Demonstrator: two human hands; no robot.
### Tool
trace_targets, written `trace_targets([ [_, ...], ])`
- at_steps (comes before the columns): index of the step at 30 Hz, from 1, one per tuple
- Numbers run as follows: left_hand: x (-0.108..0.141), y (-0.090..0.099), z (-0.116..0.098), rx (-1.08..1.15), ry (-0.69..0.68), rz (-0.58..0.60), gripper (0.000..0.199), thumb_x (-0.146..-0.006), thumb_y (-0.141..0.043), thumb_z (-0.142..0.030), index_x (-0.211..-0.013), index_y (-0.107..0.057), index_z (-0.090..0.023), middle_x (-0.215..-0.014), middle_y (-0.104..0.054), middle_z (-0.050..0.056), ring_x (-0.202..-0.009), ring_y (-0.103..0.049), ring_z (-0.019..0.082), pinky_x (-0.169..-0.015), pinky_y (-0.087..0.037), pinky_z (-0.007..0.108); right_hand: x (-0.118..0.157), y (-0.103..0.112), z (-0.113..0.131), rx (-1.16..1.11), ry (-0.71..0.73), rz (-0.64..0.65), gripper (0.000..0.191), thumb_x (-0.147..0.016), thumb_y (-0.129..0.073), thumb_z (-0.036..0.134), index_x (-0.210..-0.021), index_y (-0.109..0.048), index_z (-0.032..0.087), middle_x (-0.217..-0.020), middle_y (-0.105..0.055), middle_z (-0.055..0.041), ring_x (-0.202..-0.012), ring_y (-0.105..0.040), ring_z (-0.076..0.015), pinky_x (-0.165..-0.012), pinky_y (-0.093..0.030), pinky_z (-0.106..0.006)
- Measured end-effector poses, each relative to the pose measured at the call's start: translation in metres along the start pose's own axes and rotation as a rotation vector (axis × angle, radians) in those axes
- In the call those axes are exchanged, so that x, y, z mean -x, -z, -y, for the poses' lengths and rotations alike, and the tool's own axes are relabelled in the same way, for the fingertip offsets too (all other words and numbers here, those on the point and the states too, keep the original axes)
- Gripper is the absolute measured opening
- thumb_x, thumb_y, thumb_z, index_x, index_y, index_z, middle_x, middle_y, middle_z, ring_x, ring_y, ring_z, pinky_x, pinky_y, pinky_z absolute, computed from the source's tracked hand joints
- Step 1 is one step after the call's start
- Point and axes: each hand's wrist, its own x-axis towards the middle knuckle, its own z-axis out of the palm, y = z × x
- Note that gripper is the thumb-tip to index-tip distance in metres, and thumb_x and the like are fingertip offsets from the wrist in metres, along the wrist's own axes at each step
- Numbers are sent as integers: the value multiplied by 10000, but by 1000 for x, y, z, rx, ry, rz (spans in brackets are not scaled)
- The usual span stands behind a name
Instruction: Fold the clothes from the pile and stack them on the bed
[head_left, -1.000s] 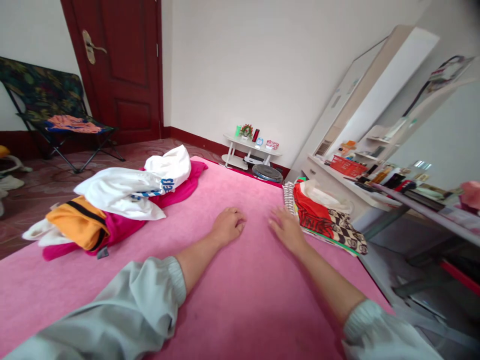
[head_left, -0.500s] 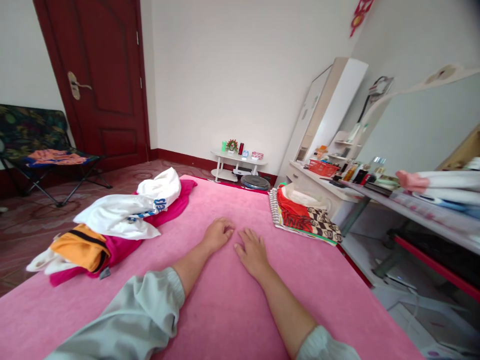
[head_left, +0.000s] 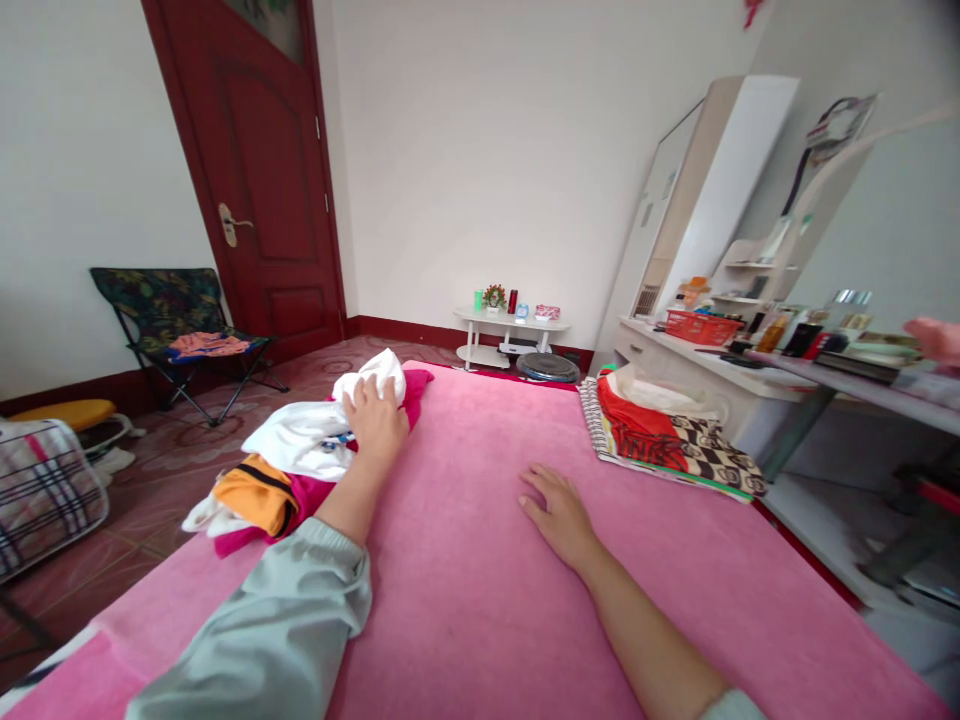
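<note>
Far left, on the floor, there's a plaid thing (head_left: pixel 49 490) cut off by the edge of my view, with a yellow stool (head_left: pixel 64 411) just past it. Then a folding chair (head_left: pixel 161 305) with a peach and blue cloth (head_left: pixel 210 346) on its seat, near a dark red door (head_left: pixel 262 190).

My clothes pile runs along the left edge of the pink bed (head_left: pixel 465 600), right up to the far left corner: an orange top (head_left: pixel 251 495) at the near end, a white top (head_left: pixel 296 440) with blue print beyond it, and a magenta one (head_left: pixel 311 493) poking out underneath. My left hand (head_left: pixel 379 415) is on the white stuff at the far end, palm down, fingers apart and draped over it. Honestly can't tell if I'm pinching any fabric there.

Past the bed's far edge is a little white table (head_left: pixel 469 316). My right hand (head_left: pixel 559 515) is empty, palm down around mid-bed, fingers loosely spread; can't tell if it's touching the cover. Over by the far right corner sits a folded stack (head_left: pixel 641 440), then a dresser (head_left: pixel 634 345) with a red basket (head_left: pixel 701 327) on top.
</note>
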Motion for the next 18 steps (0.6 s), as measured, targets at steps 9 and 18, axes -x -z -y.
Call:
trace_targets([
  [9, -14, 3, 22, -45, 95, 208, 305, -787, -493, -225, -1021, -676, -155, -1011, -627, 162, -960, -579, 323, -775, -426, 389, -2, -7, -7, -65, 19, -50, 376, -814, -542, 321, -1153, -641, 194, -1342, -528, -96, -1271, -436, -246, -1098, -258, -458],
  [18, -14, 23, -85, 1191, 95, 208, 449, -780, -629, -323, -1189, -533, -162, -1041, -656, 75, -872, -634, 161, -757, -497, 266, -7, 11, -13, -1011, -274, -408, 573, -846, -427, 585, -1281, -495, 219, -1345, -522, -88, -1141, -566, -235, -920, -487, -396],
])
